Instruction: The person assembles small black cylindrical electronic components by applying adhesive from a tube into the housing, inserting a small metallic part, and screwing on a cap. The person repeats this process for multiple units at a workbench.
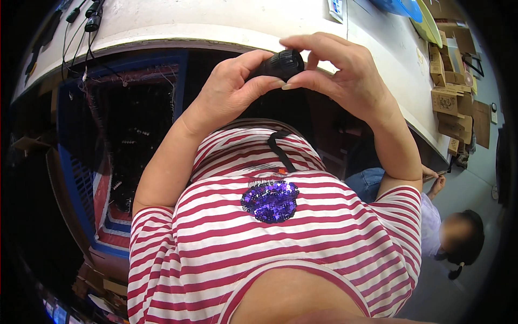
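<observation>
Between my two hands, near the front edge of the table, is a short black cylinder (pixel 283 63) with a ribbed end; its exact kind is not clear. My left hand (pixel 232 81) grips the left part of it between thumb and fingers and hides most of that part. My right hand (pixel 348 73) curves around the ribbed right end, with the thumb at its lower edge and the fingers above. The thumbtips nearly meet under the cylinder, which lies roughly sideways.
A white table (pixel 216 21) spans the top, holding black parts with cables (pixel 93 20), a small packet (pixel 335 9) and a blue basin (pixel 402 8). Left below stands a blue crate (pixel 67 156) with dark contents. Cardboard boxes (pixel 450 102) and another person (pixel 431 227) are at the right.
</observation>
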`<state>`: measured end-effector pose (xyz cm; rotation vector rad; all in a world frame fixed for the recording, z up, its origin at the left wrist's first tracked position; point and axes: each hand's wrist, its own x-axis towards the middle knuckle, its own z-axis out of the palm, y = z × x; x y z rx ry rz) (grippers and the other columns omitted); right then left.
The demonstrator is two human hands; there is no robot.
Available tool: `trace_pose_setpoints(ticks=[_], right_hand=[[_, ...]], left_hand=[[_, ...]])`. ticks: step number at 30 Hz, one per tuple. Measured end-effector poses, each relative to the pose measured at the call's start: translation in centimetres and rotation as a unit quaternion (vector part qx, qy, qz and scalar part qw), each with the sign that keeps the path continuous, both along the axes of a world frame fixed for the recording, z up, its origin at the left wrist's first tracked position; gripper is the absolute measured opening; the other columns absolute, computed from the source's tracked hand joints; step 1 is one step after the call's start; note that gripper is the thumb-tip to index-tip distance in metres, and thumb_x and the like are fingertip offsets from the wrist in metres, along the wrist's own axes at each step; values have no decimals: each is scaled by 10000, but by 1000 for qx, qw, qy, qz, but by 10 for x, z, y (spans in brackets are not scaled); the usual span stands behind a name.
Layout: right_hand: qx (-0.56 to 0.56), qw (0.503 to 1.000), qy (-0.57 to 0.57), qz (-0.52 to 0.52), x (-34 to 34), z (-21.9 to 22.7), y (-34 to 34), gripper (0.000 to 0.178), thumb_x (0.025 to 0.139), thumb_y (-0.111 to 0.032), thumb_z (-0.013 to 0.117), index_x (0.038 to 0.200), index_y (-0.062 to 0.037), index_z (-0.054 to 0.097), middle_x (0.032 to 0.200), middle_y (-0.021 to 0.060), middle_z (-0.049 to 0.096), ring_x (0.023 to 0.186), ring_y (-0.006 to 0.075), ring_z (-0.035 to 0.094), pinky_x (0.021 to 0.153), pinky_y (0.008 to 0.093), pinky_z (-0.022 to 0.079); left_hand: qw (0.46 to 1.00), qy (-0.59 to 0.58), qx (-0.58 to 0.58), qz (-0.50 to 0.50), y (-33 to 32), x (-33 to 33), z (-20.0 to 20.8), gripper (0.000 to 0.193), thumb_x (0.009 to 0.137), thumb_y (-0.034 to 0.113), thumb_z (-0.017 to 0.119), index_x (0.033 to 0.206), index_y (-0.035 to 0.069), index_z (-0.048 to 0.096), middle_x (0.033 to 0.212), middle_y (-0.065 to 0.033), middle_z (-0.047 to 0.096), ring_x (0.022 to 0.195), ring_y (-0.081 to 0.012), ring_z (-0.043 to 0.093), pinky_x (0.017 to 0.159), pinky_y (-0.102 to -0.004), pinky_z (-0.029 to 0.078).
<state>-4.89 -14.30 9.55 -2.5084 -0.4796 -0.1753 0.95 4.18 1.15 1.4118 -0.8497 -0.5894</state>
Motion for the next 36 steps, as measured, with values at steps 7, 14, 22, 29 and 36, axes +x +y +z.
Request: trace_pose_setpoints(ticks=[7, 14, 22, 29, 36], right_hand=[[44, 999, -4, 21, -4, 5, 3, 375, 681, -108, 720, 1036, -49, 612, 867, 71, 629, 698, 162, 605, 620, 250, 490], [-8, 1000, -2, -8, -3, 9, 3, 371, 656, -173, 745, 989, -54, 631, 778, 56, 627, 650, 148, 573, 574, 240, 463], [-49, 999, 4, -23, -3, 6, 1, 403, 643, -202, 750, 991, -37, 632, 746, 43, 605, 612, 120, 532, 577, 228, 446], [66, 996, 56, 0, 1, 0, -1, 421, 660, -107, 734, 1058, -37, 618, 790, 44, 611, 603, 105, 517, 576, 216, 439], [25, 999, 25, -2, 2, 2, 0, 363, 665, -206, 744, 994, -90, 641, 714, 67, 609, 582, 150, 564, 525, 253, 451]], left_hand=[[998, 2, -56, 19, -4, -2, -7, 237, 815, 144, 599, 1005, 3, 580, 758, -52, 590, 654, -100, 526, 597, -229, 421], [998, 26, -59, 15, -4, -2, -8, 233, 819, 138, 591, 1010, 4, 583, 752, -45, 587, 655, -92, 528, 592, -225, 419], [997, 43, -61, 12, -4, -2, -6, 238, 828, 151, 591, 1012, 1, 581, 746, -29, 585, 650, -74, 521, 588, -213, 415], [995, 50, -82, -20, -3, 1, -7, 233, 841, 158, 588, 1012, 1, 580, 744, -8, 577, 655, -67, 512, 592, -201, 409], [995, 61, -71, -29, -3, 1, -10, 228, 835, 168, 598, 995, 7, 585, 746, -9, 581, 658, -67, 515, 599, -202, 413]])
